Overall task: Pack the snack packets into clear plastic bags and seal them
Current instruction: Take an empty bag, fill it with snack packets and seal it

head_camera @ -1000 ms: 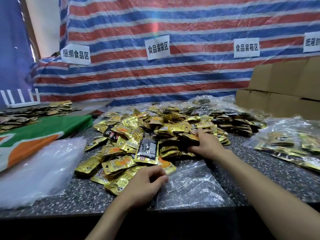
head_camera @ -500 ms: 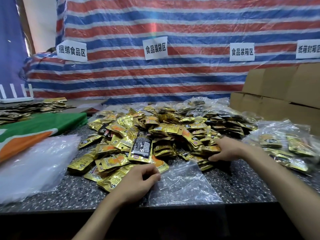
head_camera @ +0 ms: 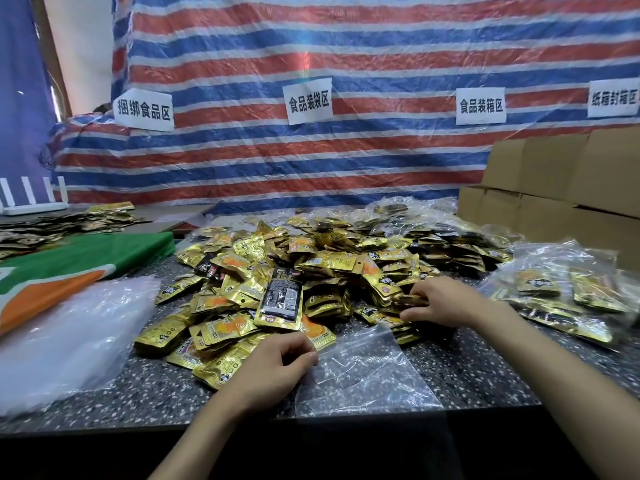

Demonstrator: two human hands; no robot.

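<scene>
Head view, sole entry. Risk: the small stack of snack packets (head_camera: 403, 301) gripped by the right hand (head_camera: 441, 301) is judged liable to fan out and slip, the foil looking slick; the clear plastic bag (head_camera: 363, 370) lies flat on the table (head_camera: 491, 372), its mouth apparently unopened, so packets could catch its edge and shove it along. Right hand: fingers curled round the stack at the near right edge of the loose pile (head_camera: 294, 268). Left hand (head_camera: 277, 367): fingers curled, pinching the bag's left edge. The bag lies between both hands, just beside the pile; the stack is near its upper corner but apart from it. Filled bags (head_camera: 561, 296) at right
</scene>
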